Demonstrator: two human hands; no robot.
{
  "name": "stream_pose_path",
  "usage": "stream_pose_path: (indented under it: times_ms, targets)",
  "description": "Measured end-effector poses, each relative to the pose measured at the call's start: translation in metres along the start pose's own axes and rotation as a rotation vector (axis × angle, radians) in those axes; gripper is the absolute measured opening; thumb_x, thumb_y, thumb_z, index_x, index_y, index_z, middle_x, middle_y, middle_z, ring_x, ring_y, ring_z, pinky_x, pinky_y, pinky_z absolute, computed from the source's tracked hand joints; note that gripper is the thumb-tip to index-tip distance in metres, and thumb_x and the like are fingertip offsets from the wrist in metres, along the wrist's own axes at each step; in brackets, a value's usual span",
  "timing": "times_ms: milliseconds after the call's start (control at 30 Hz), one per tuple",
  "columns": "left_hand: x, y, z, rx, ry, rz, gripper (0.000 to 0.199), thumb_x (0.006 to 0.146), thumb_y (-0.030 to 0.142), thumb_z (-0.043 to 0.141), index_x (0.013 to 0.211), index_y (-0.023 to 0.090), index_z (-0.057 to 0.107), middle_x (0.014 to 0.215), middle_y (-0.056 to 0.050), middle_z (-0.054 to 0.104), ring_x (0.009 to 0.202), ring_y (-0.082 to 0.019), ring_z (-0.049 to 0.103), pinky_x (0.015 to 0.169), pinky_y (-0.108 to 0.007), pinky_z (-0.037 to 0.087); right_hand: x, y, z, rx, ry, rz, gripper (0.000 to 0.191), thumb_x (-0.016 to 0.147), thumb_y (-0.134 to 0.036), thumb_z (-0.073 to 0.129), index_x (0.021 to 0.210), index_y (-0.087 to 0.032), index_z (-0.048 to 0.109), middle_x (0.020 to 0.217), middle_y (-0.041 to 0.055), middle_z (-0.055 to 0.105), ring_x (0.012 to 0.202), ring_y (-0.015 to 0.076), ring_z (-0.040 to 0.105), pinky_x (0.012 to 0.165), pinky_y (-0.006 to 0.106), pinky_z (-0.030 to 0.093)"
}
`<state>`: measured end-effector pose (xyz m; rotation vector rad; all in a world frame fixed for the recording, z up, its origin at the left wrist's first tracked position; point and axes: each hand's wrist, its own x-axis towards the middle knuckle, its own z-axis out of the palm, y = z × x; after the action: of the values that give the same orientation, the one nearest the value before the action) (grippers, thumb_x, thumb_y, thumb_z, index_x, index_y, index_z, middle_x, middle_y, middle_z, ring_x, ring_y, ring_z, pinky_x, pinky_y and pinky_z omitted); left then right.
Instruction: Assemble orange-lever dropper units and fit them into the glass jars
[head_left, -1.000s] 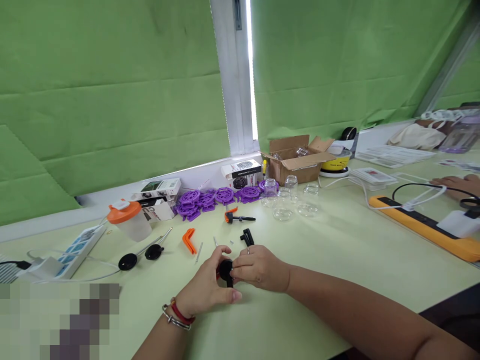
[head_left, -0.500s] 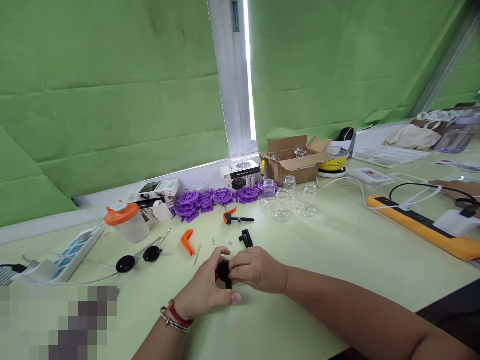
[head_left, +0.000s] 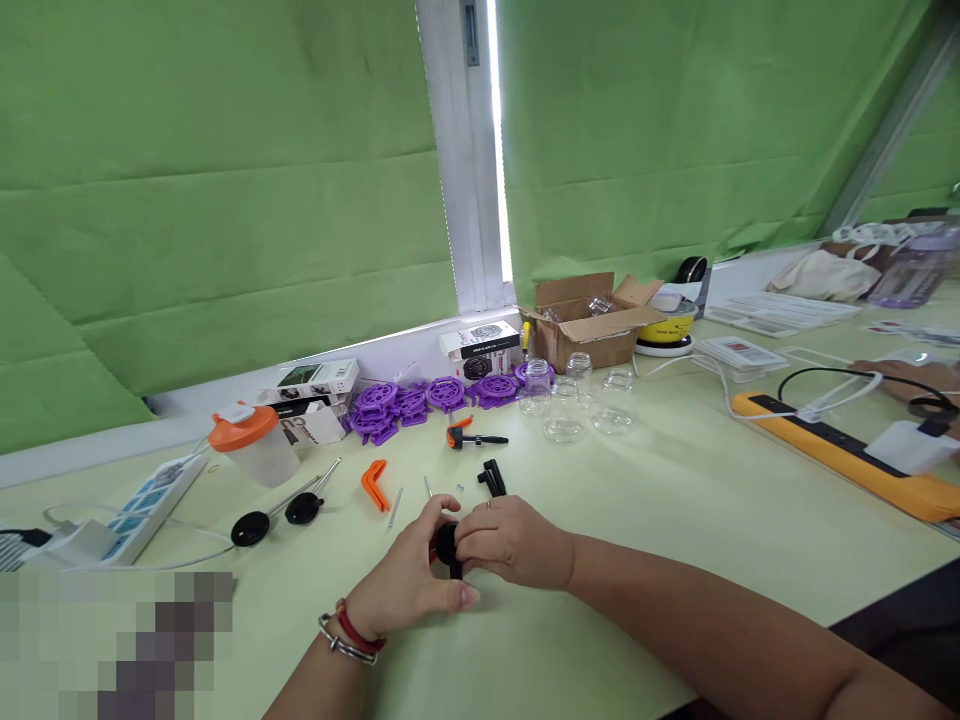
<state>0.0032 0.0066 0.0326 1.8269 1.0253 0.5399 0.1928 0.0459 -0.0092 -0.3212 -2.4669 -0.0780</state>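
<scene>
Between my hands is a black round-headed part (head_left: 446, 542) with a short black stem pointing toward me and a bit of orange-red at its left edge. My left hand (head_left: 409, 572) curls around it from the left, thumb beneath. At its right side the bent fingers of my right hand (head_left: 517, 543) press together on the part, hiding that edge. Just beyond lie black angular pieces (head_left: 493, 479), a bent orange piece (head_left: 375, 486) and a thin metal rod (head_left: 395, 508). An orange-and-black piece with a black rod (head_left: 480, 440) rests farther back.
Purple wheel-like parts (head_left: 448, 393) lie along the wall with clear glass or plastic jars (head_left: 565, 428) and a cardboard box (head_left: 600, 335). On the left are black discs on rods (head_left: 250, 528), an orange-lidded cup (head_left: 259, 450) and a power strip (head_left: 154, 515). Another person's hand (head_left: 911, 378) shows right.
Both hands stay almost in place around the black part. My right fingers have shifted very slightly to the left on it.
</scene>
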Motion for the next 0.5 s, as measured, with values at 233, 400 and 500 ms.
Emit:
stream_pose_path:
  times_ms: [233,400,500]
  targets:
    - [0.0003,-0.0031,-0.0002,0.040,0.014,0.002,0.073,0.061,0.050,0.071,0.116,0.022,0.032,0.099,-0.004,0.052,0.081,-0.017,0.046,0.073,-0.032,0.041,-0.0009,0.0017,0.0027,0.084,0.048,0.047,0.023,0.093,-0.033,0.048,0.080,-0.018,0.060,0.087,0.0028,0.069,0.080,0.0107,0.063,0.065,0.024,0.044]
    - [-0.0004,-0.0017,-0.0002,0.006,0.009,-0.009,0.071,0.061,0.048,0.071,0.115,0.022,0.032,0.100,-0.004,0.052,0.083,-0.018,0.048,0.075,-0.033,0.042,-0.0027,0.0029,0.0039,0.060,0.050,0.062,0.026,0.092,-0.038,0.048,0.079,-0.017,0.059,0.085,0.0024,0.069,0.078,0.0107,0.063,0.063,0.024,0.043]
    - [0.0000,0.0004,-0.0002,-0.007,0.010,-0.004,0.071,0.062,0.048,0.071,0.115,0.021,0.032,0.099,-0.004,0.052,0.084,-0.019,0.048,0.076,-0.034,0.043,-0.0035,0.0037,0.0037,0.053,0.067,0.070,0.026,0.092,-0.038,0.049,0.082,-0.017,0.060,0.086,0.0024,0.069,0.079,0.0110,0.064,0.062,0.024,0.043]
